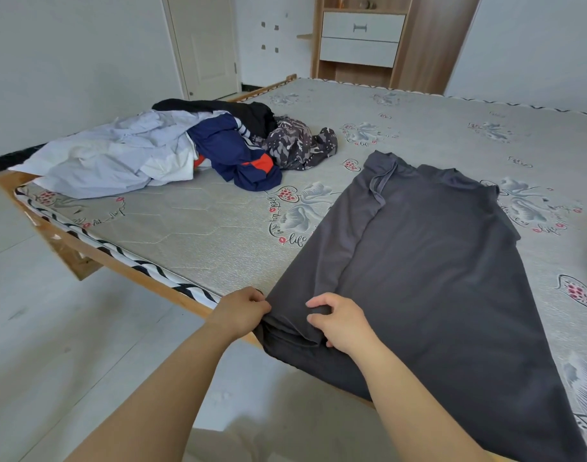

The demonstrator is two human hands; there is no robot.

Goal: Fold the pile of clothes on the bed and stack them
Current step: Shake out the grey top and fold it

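Both hands, left (240, 310) and right (340, 320), pinching hem of dark grey T-shirt (428, 268). Lying flat on bed (198, 228), near edge. Unfolded clothes pile (185, 148) sitting well apart.

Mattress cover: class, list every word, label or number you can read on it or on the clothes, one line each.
"life" on the mattress cover, in script beside a flower print.
Other script on the mattress cover: too small or distorted to read.
Grey shirt and pile of clothes: no readable text.

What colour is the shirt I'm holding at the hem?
Dark grey, plain with no print; the shirt shows clearly in the head view.
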